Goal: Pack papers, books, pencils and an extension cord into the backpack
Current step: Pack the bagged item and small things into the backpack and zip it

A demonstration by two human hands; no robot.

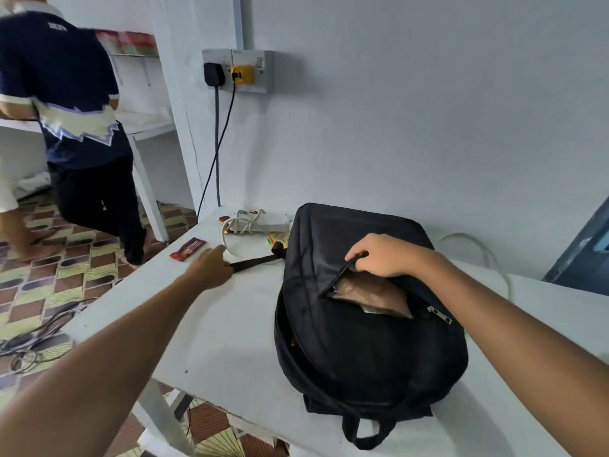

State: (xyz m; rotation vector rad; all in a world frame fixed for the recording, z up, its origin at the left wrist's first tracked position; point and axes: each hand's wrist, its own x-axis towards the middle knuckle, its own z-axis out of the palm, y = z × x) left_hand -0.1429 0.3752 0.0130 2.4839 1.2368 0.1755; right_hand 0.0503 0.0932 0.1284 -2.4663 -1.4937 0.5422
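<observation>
Right hand (382, 255) grips the backpack (369, 324) pocket edge, holding it agape for packing; left hand (212, 267), fingers curled, pinches a black strap (255, 262) on the counter (230, 324)

Black backpack (365, 324) flat, front pocket open

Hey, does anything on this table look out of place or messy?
Mostly tidy. The extension cord lies loosely tangled behind the backpack, unpacked, and a red snack wrapper sits near the table edge.
</observation>
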